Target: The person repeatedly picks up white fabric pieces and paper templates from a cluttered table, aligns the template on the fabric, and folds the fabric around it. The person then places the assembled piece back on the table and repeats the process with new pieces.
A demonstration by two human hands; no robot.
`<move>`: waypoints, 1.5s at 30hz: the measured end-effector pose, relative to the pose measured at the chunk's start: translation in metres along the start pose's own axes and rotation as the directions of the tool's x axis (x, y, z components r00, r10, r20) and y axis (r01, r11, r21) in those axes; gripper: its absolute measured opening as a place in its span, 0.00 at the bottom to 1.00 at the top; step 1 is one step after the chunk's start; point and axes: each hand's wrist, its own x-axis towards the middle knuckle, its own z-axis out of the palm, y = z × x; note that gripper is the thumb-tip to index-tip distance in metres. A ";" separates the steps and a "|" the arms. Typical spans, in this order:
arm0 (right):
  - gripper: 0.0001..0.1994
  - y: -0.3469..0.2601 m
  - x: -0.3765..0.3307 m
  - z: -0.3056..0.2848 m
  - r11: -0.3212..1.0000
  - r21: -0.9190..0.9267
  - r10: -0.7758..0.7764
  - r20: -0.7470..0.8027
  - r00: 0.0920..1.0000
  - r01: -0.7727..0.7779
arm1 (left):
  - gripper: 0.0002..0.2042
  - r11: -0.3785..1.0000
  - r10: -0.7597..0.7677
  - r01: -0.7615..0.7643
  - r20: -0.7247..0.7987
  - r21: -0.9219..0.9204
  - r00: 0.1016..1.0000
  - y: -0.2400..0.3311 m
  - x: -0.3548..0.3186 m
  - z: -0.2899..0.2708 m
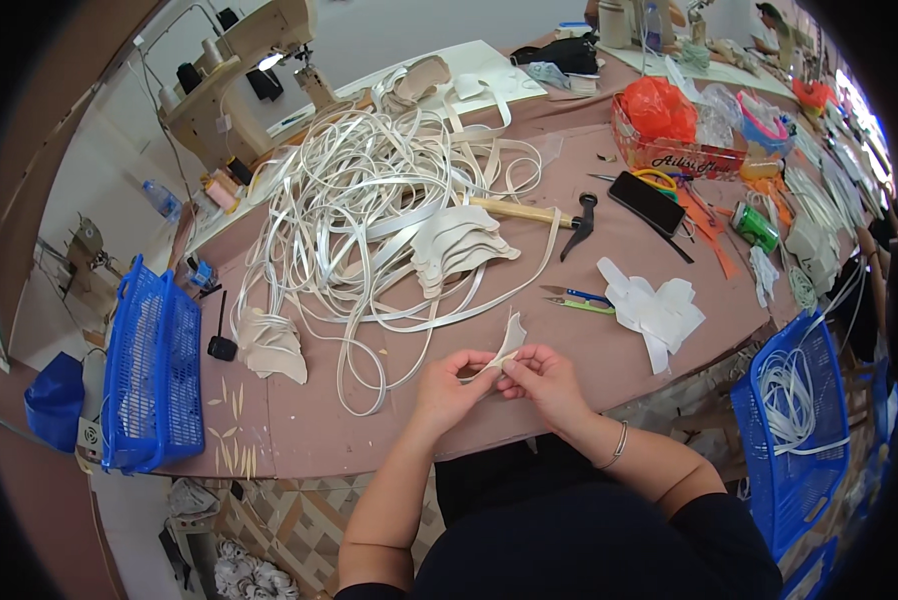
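Near the front edge of the table, a small cream leather-like piece [513,332] is pinched between both hands, its pointed end sticking up. My left hand [456,385] grips its lower left side with thumb and fingers. Close against it, my right hand [544,383] pinches the same piece from the right. Beyond the hands lie a stack of cut cream pieces [461,247] and a big tangle of white strips [354,200]. Another stack of cream pieces [271,345] rests to the left. Blue-handled thread snips [581,296] and white cut pieces [657,312] lie to the right.
A hammer [529,212] and a black phone [647,204] lie at the right middle. Blue baskets stand at left [154,370] and lower right [791,440], the latter holding white strips. A sewing machine [231,85] stands behind. A green can [755,228] lies near a red box [669,150].
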 end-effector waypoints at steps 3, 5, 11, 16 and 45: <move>0.09 -0.008 0.000 -0.008 1.000 -0.022 0.013 0.068 0.998 -0.012 | 0.10 0.998 -0.046 0.046 0.009 -0.034 0.999 0.000 0.001 -0.002; 0.09 -0.014 0.000 -0.011 0.999 -0.045 0.007 0.072 0.997 -0.004 | 0.10 0.998 -0.049 0.049 0.016 -0.032 0.999 -0.003 0.003 -0.003; 0.08 -0.019 0.007 -0.017 0.990 -0.138 0.007 0.044 0.999 -0.001 | 0.10 0.997 -0.071 0.072 0.035 -0.014 0.997 -0.005 0.005 -0.004; 0.08 -0.016 0.010 -0.020 0.992 -0.128 0.009 0.018 1.000 -0.006 | 0.10 0.997 -0.054 0.057 0.056 -0.048 0.997 -0.009 0.006 -0.004; 0.16 -0.066 0.018 -0.023 -0.016 -0.702 -0.514 0.616 0.597 0.712 | 0.12 0.965 0.104 -0.142 0.177 0.221 0.979 0.019 0.013 -0.014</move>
